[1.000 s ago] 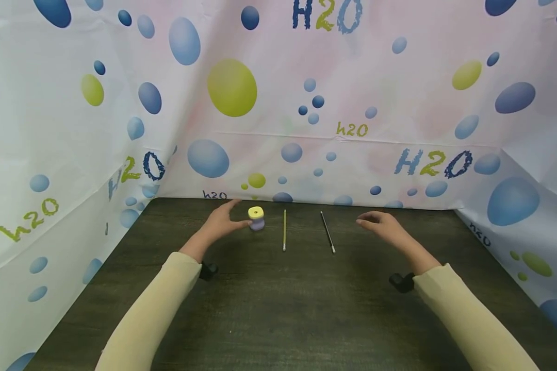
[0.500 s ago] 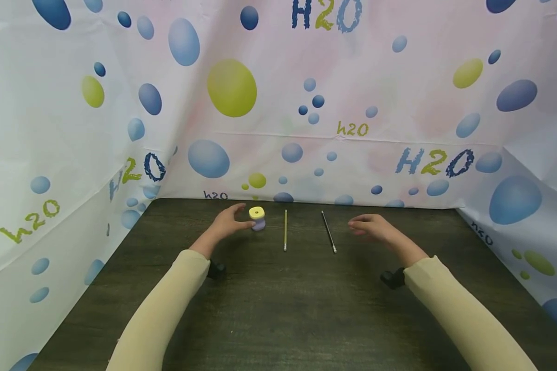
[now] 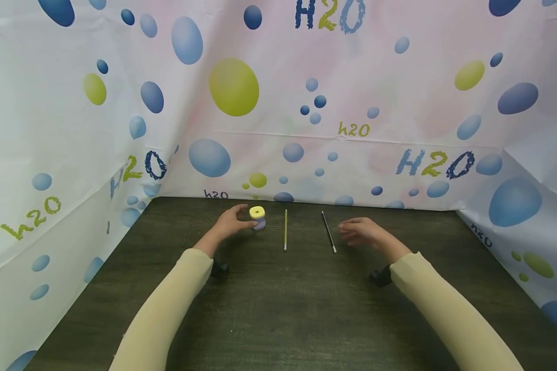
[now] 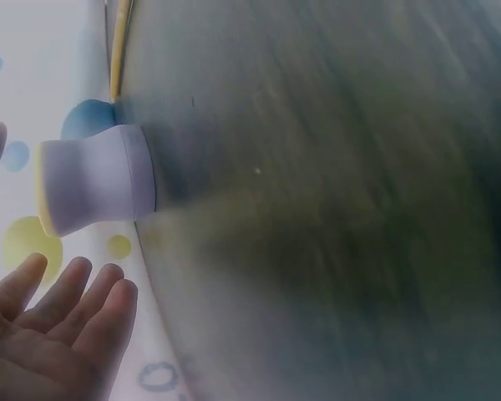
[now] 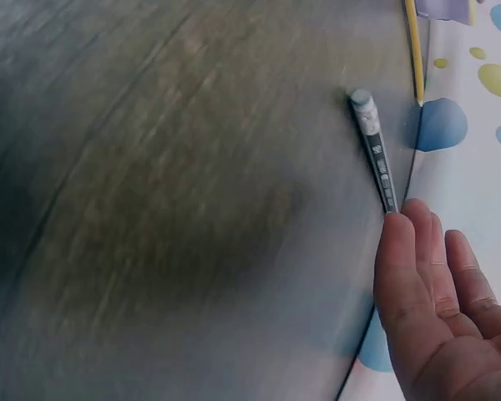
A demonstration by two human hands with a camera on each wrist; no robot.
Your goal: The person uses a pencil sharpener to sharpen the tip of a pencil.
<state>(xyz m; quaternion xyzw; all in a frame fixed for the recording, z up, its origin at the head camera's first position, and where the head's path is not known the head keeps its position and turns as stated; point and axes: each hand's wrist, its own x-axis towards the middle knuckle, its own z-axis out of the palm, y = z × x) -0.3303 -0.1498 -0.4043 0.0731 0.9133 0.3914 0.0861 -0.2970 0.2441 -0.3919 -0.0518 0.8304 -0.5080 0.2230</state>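
A small lavender pencil sharpener (image 3: 258, 224) with a yellow, holed top stands upright on the dark table (image 3: 269, 309). My left hand (image 3: 229, 223) is just left of it, thumb and fingers spread toward its sides. In the left wrist view, a gap shows between the fingers (image 4: 83, 305) and the sharpener. A yellow pencil (image 3: 285, 231) with an eraser end lies to the sharpener's right. Farther right lies a black pencil (image 3: 328, 232), slightly slanted. My right hand (image 3: 362, 232) hovers right beside it, fingers loosely extended and holding nothing; in the right wrist view its fingertips overlap the black pencil.
A white printed sheet (image 3: 278, 103) with blue and green drops hangs behind the table and along both sides. Each wrist carries a dark camera mount (image 3: 380, 277).
My right hand has moved left to the black pencil. The left hand has shifted slightly right, closer around the sharpener. The sharpener and pencils lie where they were.
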